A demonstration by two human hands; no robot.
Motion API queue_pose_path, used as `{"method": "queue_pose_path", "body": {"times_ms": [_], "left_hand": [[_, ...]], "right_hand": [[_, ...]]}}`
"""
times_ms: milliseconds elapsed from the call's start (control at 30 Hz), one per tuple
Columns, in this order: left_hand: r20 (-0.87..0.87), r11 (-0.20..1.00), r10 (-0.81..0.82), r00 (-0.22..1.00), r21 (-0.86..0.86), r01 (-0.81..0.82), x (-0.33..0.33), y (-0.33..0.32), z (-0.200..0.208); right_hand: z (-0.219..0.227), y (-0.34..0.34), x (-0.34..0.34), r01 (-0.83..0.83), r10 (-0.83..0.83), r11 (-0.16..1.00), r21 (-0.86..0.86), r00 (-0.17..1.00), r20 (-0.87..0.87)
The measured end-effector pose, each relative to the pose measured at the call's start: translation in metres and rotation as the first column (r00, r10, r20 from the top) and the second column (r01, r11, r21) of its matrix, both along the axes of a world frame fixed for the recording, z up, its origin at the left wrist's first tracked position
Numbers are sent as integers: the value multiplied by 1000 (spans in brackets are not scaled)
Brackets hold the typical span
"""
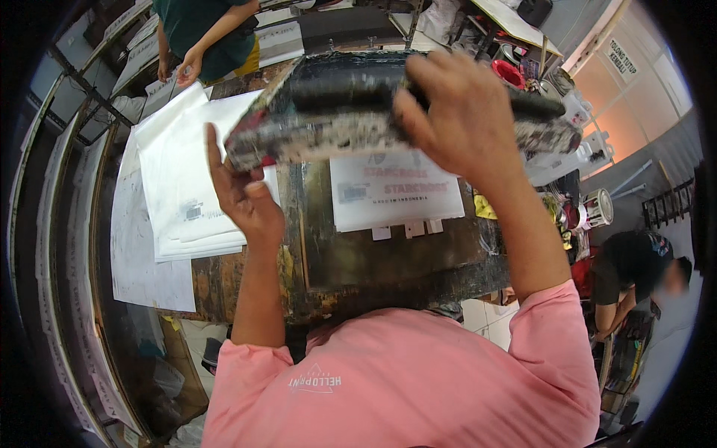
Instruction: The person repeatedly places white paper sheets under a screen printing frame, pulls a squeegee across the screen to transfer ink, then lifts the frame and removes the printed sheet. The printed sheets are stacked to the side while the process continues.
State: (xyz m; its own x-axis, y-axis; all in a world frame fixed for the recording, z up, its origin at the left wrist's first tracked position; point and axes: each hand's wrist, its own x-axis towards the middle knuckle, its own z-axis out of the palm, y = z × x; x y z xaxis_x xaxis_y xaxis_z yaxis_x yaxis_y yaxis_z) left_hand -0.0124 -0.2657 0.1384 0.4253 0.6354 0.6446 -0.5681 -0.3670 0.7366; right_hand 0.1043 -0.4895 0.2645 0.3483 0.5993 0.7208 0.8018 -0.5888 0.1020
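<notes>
An ink-stained screen-printing frame (321, 138) is raised at a tilt above the table, its near rail crusted in white, black and some red. Along its inside runs a long dark bar, apparently a squeegee (340, 93). My right hand (459, 112), blurred by motion, is closed over the middle of the bar. My left hand (246, 198) is at the frame's left corner, fingers apart, touching or just beside the rail. Below the frame lies a white printed sheet (396, 201) with faint red and dark print, on a dark board (358, 261). The sheet's far part is hidden.
Stacked white sheets (187, 172) cover the table's left side. Racks (56, 224) holding printed pieces stand farther left. One person (205, 37) stands at the far left, another (635, 269) bends at the right. Ink containers (597, 207) crowd the table's right side.
</notes>
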Motion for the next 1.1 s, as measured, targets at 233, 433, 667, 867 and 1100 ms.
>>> {"method": "queue_pose_path", "body": {"times_ms": [233, 433, 667, 867, 1100], "left_hand": [[-525, 979, -106, 844, 95, 182, 157, 81, -137], [-317, 564, 433, 844, 825, 21, 299, 125, -198], [-633, 899, -100, 768, 272, 342, 276, 131, -177], [-647, 865, 317, 694, 497, 67, 147, 159, -89], [-526, 649, 746, 408, 713, -265, 28, 312, -108]], "right_hand": [[73, 24, 40, 0, 0, 1000, 11, 1000, -25], [115, 39, 43, 65, -69, 998, -25, 972, -226], [137, 41, 54, 75, -136, 985, -153, 886, -443], [99, 28, 74, 19, -11, 998, 52, 988, -157], [94, 35, 51, -49, 72, 989, 138, 983, -170]]}}
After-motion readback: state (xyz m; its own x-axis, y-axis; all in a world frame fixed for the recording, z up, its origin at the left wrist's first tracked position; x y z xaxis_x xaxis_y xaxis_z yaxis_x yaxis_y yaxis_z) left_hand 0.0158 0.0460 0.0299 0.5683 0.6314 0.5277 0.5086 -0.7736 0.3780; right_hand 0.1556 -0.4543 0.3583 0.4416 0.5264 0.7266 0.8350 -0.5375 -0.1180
